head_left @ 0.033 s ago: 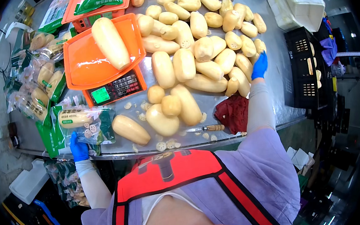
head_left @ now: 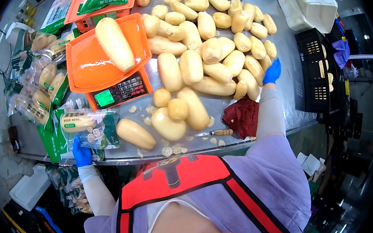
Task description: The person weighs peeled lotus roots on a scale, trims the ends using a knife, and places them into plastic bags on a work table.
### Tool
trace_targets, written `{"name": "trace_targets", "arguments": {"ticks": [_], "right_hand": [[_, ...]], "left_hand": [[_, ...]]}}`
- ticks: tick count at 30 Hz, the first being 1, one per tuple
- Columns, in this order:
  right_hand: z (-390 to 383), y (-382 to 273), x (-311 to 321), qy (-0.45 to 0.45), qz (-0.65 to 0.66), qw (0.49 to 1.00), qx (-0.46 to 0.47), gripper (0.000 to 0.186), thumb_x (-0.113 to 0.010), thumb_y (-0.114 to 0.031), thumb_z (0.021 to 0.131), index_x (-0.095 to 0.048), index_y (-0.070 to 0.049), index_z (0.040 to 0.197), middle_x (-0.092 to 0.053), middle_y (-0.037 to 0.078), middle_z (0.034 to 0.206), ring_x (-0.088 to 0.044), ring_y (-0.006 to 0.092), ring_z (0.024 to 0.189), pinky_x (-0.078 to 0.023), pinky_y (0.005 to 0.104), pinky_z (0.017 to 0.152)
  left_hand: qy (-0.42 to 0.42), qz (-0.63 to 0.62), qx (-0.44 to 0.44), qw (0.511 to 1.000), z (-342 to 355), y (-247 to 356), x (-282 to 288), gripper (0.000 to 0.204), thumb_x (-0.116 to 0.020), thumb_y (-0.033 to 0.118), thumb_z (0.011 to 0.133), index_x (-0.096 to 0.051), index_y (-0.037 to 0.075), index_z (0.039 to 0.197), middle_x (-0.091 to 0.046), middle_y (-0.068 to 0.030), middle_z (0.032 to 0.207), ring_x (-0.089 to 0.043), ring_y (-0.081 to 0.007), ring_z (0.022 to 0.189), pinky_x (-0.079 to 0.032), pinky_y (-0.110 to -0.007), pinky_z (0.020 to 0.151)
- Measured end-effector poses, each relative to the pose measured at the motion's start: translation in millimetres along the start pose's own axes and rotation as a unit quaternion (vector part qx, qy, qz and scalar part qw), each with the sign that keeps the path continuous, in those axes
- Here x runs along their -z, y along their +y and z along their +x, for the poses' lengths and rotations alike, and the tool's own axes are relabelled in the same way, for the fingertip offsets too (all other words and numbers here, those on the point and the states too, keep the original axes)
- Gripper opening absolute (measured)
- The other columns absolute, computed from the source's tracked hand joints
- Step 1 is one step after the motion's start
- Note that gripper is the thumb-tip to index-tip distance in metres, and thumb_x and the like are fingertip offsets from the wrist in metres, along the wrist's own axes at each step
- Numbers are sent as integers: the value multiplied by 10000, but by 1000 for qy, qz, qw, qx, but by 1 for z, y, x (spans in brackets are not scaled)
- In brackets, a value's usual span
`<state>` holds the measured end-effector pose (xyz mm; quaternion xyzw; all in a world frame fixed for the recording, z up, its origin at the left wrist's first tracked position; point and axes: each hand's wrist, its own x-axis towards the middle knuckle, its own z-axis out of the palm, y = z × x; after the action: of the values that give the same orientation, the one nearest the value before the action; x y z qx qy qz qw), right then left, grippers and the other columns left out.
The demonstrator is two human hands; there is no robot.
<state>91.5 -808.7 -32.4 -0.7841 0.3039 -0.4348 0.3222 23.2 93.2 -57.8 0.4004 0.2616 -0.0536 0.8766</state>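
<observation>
At the table's front left, my left hand (head_left: 82, 153), in a blue glove, is closed at the lower edge of a clear and green bag of lotus root (head_left: 80, 121); its fingertips are partly hidden. My right hand (head_left: 272, 72), also blue-gloved, reaches to the right side of a heap of peeled lotus roots (head_left: 233, 62). Its fingers are stretched out beside the outermost pieces, and nothing shows in its grasp. One lotus root (head_left: 115, 45) lies on the orange pan of a weighing scale (head_left: 85, 63). Another lotus root (head_left: 135, 134) lies between the bag and several nearer pieces.
A wooden-handled knife (head_left: 220, 132) lies near the front edge beside a dark red cloth (head_left: 241, 118). More filled bags (head_left: 32, 101) are stacked on the left. Beyond the right edge stand a black crate (head_left: 313, 72) and white foam boxes (head_left: 314, 7). Root trimmings (head_left: 167, 152) are scattered in front.
My right hand has shifted slightly down and to the right, along the side of the heap. My left hand and the bag have stayed in place.
</observation>
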Motion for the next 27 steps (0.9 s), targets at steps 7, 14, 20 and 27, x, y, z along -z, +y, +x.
{"name": "trace_targets", "arguments": {"ticks": [7,14,20,27], "right_hand": [[-52,71,106,-137,-518,802,-263,632,-563,-474,784,-522,56,1126,-550,253,1145,-497,415,1110,-386,473,956],[-74,36,103,-271,-393,878,28,714,-510,-464,856,-308,-45,1398,-346,248,1397,-327,428,1272,-292,468,1048],[-52,58,76,-291,-115,946,87,360,-571,-225,846,-576,-51,1162,-586,205,1168,-564,309,1076,-432,385,904],[-31,-56,25,-97,32,994,31,279,-527,-84,891,-597,32,1135,-639,128,1064,-602,206,968,-452,323,898]], "left_hand": [[15,15,-2,1000,-4,2,-7,294,-565,184,884,-569,39,1139,-616,-90,1127,-576,-216,1035,-417,-363,952],[3,-14,8,1000,-3,2,-8,296,-561,175,880,-569,36,1141,-602,-102,1160,-557,-236,1074,-399,-371,982],[3,-11,12,1000,4,4,-5,304,-567,184,877,-569,41,1146,-591,-106,1182,-549,-241,1088,-390,-380,993],[-4,-5,1,1000,0,3,-2,312,-560,197,885,-565,36,1153,-598,-101,1171,-557,-227,1072,-383,-372,995]]}}
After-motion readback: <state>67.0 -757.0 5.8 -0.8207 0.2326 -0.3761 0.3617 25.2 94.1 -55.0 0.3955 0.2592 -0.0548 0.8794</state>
